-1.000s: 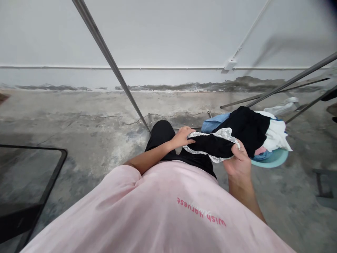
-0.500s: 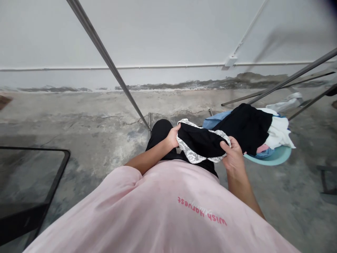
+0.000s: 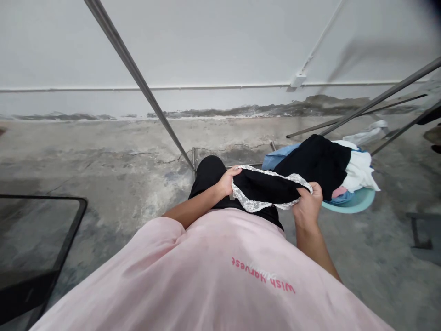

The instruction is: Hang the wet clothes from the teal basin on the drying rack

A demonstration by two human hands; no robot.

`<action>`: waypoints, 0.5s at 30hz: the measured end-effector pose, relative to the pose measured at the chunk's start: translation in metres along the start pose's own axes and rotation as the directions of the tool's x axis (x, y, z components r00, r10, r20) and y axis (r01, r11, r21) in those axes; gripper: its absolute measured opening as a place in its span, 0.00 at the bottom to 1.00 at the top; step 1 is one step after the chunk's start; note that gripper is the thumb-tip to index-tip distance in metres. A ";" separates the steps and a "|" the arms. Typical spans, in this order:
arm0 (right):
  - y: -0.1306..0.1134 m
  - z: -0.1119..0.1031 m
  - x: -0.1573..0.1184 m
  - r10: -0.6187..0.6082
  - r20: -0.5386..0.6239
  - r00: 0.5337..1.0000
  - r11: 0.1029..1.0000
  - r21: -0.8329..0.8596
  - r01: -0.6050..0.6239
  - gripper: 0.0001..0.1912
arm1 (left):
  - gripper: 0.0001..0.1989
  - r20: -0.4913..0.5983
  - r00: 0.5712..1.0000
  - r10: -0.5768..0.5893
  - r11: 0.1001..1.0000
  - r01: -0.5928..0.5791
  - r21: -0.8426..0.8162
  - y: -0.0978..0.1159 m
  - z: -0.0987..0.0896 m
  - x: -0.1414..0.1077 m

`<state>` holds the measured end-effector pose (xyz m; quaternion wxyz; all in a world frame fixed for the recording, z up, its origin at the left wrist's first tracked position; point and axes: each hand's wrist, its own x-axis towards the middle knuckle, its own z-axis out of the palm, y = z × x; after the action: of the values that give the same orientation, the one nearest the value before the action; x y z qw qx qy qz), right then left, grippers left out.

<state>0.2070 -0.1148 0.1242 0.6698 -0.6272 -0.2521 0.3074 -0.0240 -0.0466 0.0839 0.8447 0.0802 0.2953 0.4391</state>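
Note:
A small black garment with white lace trim (image 3: 267, 188) is stretched between both hands in front of my body. My left hand (image 3: 226, 180) grips its left end and my right hand (image 3: 308, 204) grips its right end. Just to the right sits a teal basin (image 3: 354, 203) on the floor, heaped with clothes: a large black piece (image 3: 319, 164), white cloth (image 3: 360, 170) and blue fabric (image 3: 275, 160). My pink shirt fills the lower part of the view.
Metal rods of a drying rack cross the view: one diagonal rod (image 3: 138, 78) from upper left, others (image 3: 375, 101) at the right. A dark glass tabletop (image 3: 31, 239) stands at lower left. The concrete floor meets a white wall behind.
Both hands drew the lace-trimmed garment up and left from the basin pile, and it now lies spread flatter between them.

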 end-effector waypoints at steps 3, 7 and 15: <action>0.006 0.001 0.002 0.068 0.051 0.996 0.998 -0.008 -0.067 0.19 | 0.04 -0.078 0.996 -0.039 0.999 0.037 -0.030 -0.001 -0.003 0.004; 0.010 0.000 0.009 0.128 0.203 0.971 0.990 -0.088 -0.112 0.21 | 0.14 -0.238 0.922 -0.304 0.952 0.300 -0.055 -0.006 -0.014 0.007; -0.117 -0.012 0.071 -0.236 0.168 0.957 0.970 -0.020 0.242 0.28 | 0.11 -0.174 0.909 -0.380 0.860 0.416 0.294 -0.030 -0.040 0.021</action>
<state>0.2755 -0.0744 0.2363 0.6661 -0.5781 -0.3865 0.2697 -0.0164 -0.0533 0.0308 0.8746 0.1309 0.4198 0.2042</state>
